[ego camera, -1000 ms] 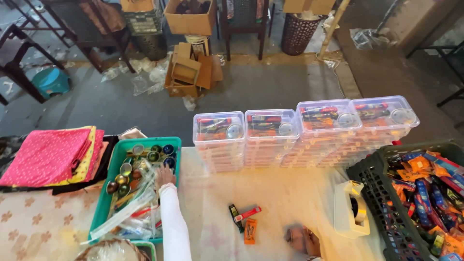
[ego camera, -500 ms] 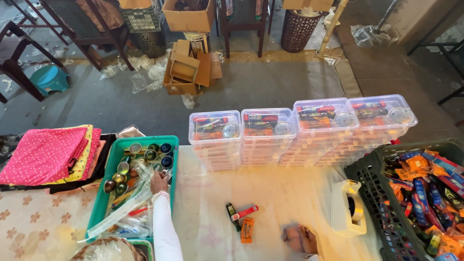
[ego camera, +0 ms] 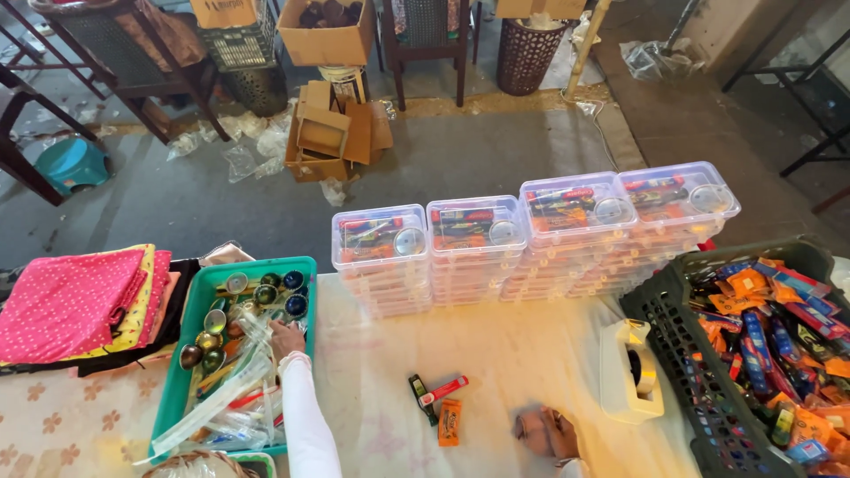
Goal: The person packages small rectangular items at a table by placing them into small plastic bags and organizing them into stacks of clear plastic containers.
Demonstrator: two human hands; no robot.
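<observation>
Two hands apart: left hand (ego camera: 285, 339) inside green tray (ego camera: 197, 301), right hand (ego camera: 547, 434) on open tabletop (ego camera: 522, 345)

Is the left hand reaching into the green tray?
Yes, the left hand is inside the green tray, among the small round tins and clear plastic packets lying there.

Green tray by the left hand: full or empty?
Nearly full: the green tray holds round tins, clear plastic sleeves and small items; the left hand reaches into it.
</observation>
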